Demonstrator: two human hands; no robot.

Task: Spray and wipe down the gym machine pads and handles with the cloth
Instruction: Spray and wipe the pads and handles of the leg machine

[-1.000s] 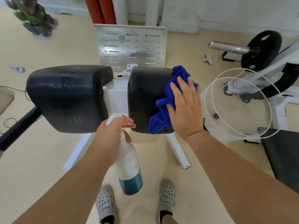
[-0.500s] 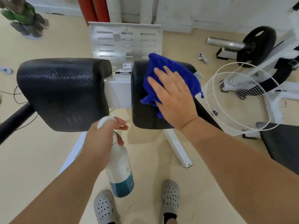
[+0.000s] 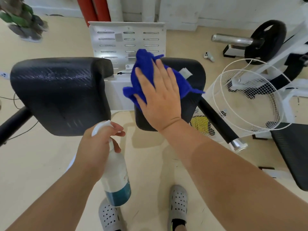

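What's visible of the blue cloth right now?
The blue cloth is bright blue and fluffy, probably microfibre, and bunched and creased rather than folded. It is draped over the upper face and inner edge of the right pad, with a white label showing at its right edge. The right hand presses it against the pad with straight, spread fingers.

Blue cloth [image 3: 175,82], black textured pads [image 3: 60,95], white bottle [image 3: 116,177] with seemingly teal liquid.

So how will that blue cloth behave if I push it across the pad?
Probably floppy: the blue cloth is bunched and hangs off the right pad. Likely light, sliding easily under the flat right hand, though it may crumple further.
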